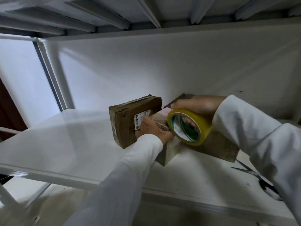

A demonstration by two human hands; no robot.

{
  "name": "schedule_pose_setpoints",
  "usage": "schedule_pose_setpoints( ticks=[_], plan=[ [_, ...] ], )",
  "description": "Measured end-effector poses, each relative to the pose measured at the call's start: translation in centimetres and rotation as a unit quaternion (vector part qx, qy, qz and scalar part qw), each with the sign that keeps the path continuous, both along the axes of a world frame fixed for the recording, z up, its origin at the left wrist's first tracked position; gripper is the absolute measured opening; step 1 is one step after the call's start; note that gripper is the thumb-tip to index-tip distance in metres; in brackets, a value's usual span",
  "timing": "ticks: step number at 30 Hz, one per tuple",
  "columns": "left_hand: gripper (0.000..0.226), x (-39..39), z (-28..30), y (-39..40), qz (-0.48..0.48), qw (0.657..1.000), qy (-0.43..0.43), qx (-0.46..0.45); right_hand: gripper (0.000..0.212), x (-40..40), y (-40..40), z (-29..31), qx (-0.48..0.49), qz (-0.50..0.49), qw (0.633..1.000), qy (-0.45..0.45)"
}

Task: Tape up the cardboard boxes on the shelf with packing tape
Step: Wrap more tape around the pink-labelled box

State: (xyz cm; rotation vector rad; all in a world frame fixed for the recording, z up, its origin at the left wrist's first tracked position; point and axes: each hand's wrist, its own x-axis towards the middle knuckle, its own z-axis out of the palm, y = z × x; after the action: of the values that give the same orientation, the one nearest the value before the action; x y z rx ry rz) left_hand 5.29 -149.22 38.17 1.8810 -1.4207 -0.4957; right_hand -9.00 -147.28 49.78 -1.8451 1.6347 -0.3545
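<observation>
Right hand (197,106), in a white sleeve, grips the yellow roll of packing tape (189,127): its fingers curl through the roll's core and the thumb lies over the top. That roll sits tilted just above the near end of a long brown cardboard box (216,146) lying flat on the white metal shelf (65,144), and a clear strip of tape (172,150) covers the box's near left corner. Left hand (154,128), also white-sleeved, presses down on that same box's top with loosely bent fingers, its fingertips touching the side of a smaller brown cardboard box (130,121) with a white printed label. This smaller box stands tilted just to the left, leaning against the longer one. A pair of black-handled scissors (254,175) lies on the shelf near the right edge, partly hidden under the right sleeve.
</observation>
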Motion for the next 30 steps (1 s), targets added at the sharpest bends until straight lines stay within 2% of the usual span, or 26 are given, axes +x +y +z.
schedule_pose_setpoints(
  ticks=[6, 12, 14, 16, 18, 20, 23, 25, 27, 30],
  plan=[
    [0.107, 0.1, 0.0, 0.0, -0.001, 1.000, -0.023, 0.005, 0.048, -0.3, 0.1, -0.7, 0.037, -0.010, 0.999, -0.025],
    [0.126, 0.7, 0.2, -0.5, -0.024, 0.999, 0.001, 0.042, 0.041, 0.7, 1.1, -3.0, 0.060, 0.005, 0.998, -0.014],
    [0.135, 1.2, 0.6, -0.7, -0.068, 0.995, 0.012, 0.068, 0.034, 0.4, 1.6, -3.5, 0.066, 0.000, 0.997, -0.043],
    [0.140, 1.9, 1.2, -0.6, -0.131, 0.983, -0.034, 0.122, 0.031, -0.1, 2.1, -3.7, 0.074, 0.001, 0.995, -0.068],
    [0.127, 2.6, 2.0, -0.5, -0.151, 0.976, -0.083, 0.136, 0.031, -0.4, 2.4, -3.8, 0.071, 0.003, 0.994, -0.080],
    [0.089, 2.8, 3.4, -0.7, -0.147, 0.981, -0.088, 0.095, 0.030, -0.1, 2.4, -3.9, 0.059, 0.003, 0.995, -0.083],
    [0.049, 2.9, 5.2, -1.6, -0.118, 0.993, 0.026, -0.008, 0.035, 0.6, 2.4, -4.1, 0.054, 0.009, 0.995, -0.087],
    [0.030, 2.5, 5.0, -2.0, -0.126, 0.991, 0.021, -0.030, 0.040, 0.9, 2.4, -4.1, 0.048, 0.009, 0.996, -0.079],
    [0.035, 2.2, 3.9, -2.1, -0.150, 0.986, -0.077, 0.006, 0.050, 0.8, 2.2, -4.0, 0.029, 0.017, 0.997, -0.071],
    [0.049, 2.1, 3.0, -3.0, -0.130, 0.966, -0.217, 0.045, 0.061, 0.5, 1.9, -3.1, -0.007, 0.028, 0.999, -0.022]
  ],
)
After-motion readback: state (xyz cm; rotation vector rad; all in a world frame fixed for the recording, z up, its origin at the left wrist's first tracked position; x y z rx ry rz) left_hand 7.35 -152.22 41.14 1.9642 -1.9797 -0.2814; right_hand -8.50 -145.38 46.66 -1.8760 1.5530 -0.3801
